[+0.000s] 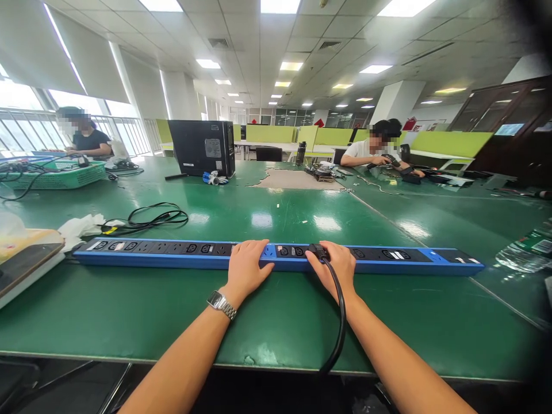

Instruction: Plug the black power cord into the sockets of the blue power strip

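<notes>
A long blue power strip (287, 263) with black socket faces lies across the green table in front of me. My left hand (248, 261) grips it near its middle, fingers over the top and thumb at the near side. On that wrist is a metal watch. My right hand (338, 264) holds a black power plug (319, 251) against the strip's sockets, right of the middle. Whether its pins are in a socket is hidden. From the plug a thick black cable (342, 313) curves down over the table's front edge.
Coiled black cable (157, 215) lies behind the strip. At left are a tray (30, 264) and a green basket (64, 175) of cables. A black computer case (200, 148) stands farther back. A plastic bottle (528, 248) lies right. Two people (84, 141) (371, 152) sit across.
</notes>
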Tool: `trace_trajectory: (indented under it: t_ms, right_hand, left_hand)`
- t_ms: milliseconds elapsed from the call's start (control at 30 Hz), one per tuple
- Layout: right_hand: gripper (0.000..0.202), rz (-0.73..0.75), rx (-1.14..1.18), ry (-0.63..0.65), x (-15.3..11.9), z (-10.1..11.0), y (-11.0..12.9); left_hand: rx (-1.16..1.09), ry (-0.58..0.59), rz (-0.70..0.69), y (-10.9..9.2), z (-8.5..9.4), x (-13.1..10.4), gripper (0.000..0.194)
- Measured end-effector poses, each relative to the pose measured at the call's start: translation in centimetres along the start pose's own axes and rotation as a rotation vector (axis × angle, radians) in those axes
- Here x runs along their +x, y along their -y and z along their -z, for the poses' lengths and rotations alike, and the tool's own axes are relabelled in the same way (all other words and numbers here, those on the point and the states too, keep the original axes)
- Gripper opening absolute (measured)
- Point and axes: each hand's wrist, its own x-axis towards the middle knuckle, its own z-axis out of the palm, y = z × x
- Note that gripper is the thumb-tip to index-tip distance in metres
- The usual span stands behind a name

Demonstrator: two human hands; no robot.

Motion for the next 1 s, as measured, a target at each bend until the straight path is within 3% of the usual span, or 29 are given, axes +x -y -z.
trace_trajectory:
  t_ms: [467, 700, 867, 1000]
  right_hand:
    - [0.046, -0.017, 0.165, -0.053, 0.2, -0.3, 0.0]
    - [0.047, -0.205, 0.312, -0.174, 0.6, 0.0, 0.1]
    - [0.041, -0.076, 0.32, -0.14, 0.3, 0.3, 1.1]
    - [0.036, 0.135, 0.357, -0.008, -0.3, 0.2, 2.9]
  left_hand:
    - [-0.012, -0.011, -0.002, 0.1, -0.2, 0.1, 0.049]
    - [-0.015, -0.006, -0.007, 0.2, -0.1, 0.0, 0.049]
    - [-0.032, -0.039, -0.013, 0.2, -0.3, 0.0, 0.05]
    - [-0.125, -0.091, -0.045, -0.2, -0.5, -0.1, 0.052]
